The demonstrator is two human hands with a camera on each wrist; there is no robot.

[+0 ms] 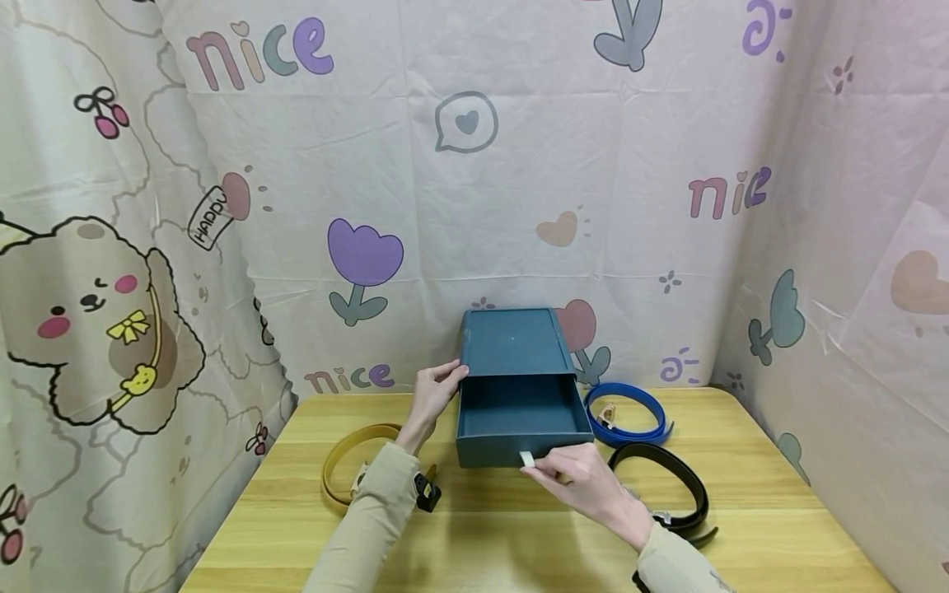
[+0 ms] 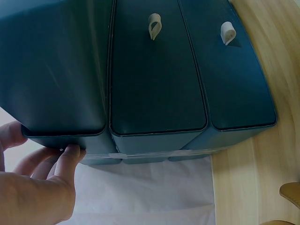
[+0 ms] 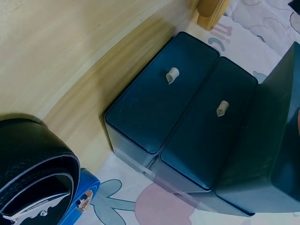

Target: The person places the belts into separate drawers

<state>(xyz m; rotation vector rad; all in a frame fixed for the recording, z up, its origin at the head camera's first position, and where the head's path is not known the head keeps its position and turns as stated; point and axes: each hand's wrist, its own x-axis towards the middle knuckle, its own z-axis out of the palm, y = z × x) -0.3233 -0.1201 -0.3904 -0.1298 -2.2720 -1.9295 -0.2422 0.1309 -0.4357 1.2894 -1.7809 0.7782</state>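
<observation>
Cabinet [image 1: 515, 342] by the surface's back edge [image 1: 697, 405]: left hand [image 1: 432, 401] grips its side, right hand [image 1: 582, 478] pinches the tab [image 1: 527, 459] of the drawer [image 1: 485, 451]; firm bracing, level pull serve best!

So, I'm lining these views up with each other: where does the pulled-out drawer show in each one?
Head: the pulled-out drawer, below and slightly right of centre.
Left wrist: the pulled-out drawer fills the upper left, beside two closed drawers.
Right wrist: the pulled-out drawer runs off the right edge.
Shared landmark: the wooden tabletop, along the bottom in head, right in left wrist, upper left in right wrist.
</observation>
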